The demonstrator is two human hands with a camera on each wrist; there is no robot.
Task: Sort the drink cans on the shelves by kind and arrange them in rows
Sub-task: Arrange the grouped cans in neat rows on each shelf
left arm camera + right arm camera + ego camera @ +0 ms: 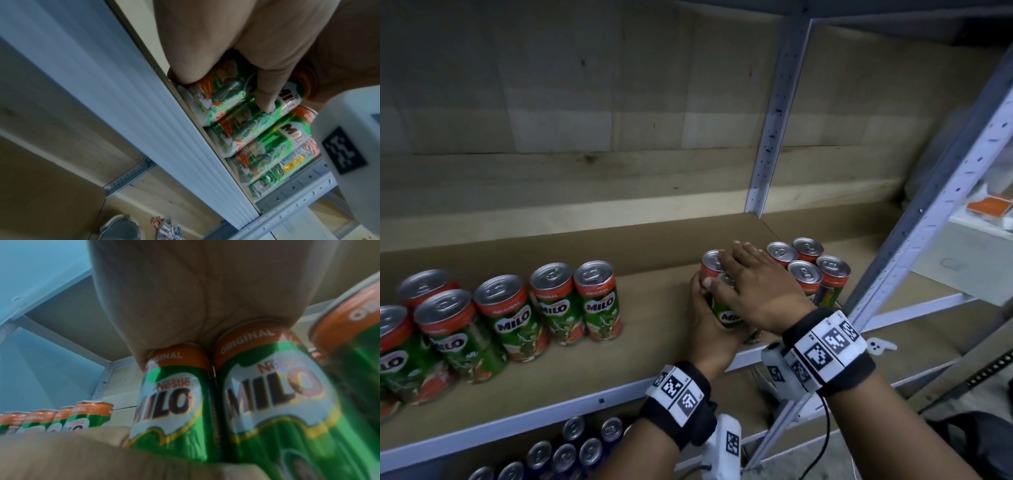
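milo cans (pixel 599 301) on the upper shelf — twelve showing; dark cans (pixel 571 448) below — about eight.

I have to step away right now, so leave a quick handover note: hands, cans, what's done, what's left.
Left hand grips the side of a pair of Milo cans mid-shelf. Right hand lies flat, fingers straight, on their tops.
Right-end Milo cluster: four upright cans by the shelf post.
Left Milo group: upright, in loose rows.
Silver-topped cans stand on the shelf below; kind unclear.
Left: join the pair to a group, close the gaps, straighten the rows.
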